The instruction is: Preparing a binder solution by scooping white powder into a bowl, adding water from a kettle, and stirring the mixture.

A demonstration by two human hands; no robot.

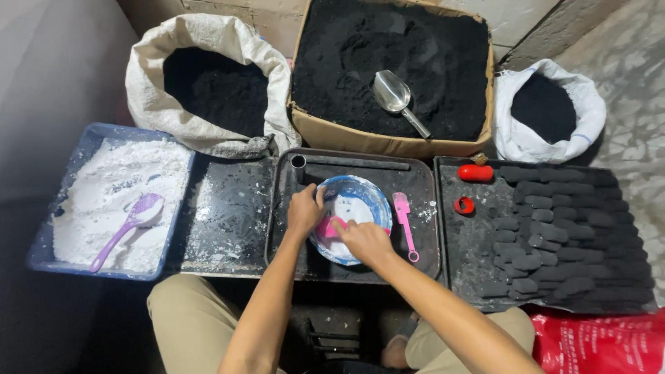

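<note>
Our left hand (305, 210) curls its fingers over the 9 o'clock rim of the blue-rimmed bowl (360, 197), which sits mid-tray (284, 228). Our right hand (365, 240) pinches a small pink tool (327, 228) inside it at 7 o'clock. The bowl looks light, stiff and powder-slick, so we judge the rim the surest hold.

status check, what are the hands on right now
Left hand on rim of blue-and-white bowl. Right hand pressing pink thing inside it. Pink scraper lies beside, clear.
</note>
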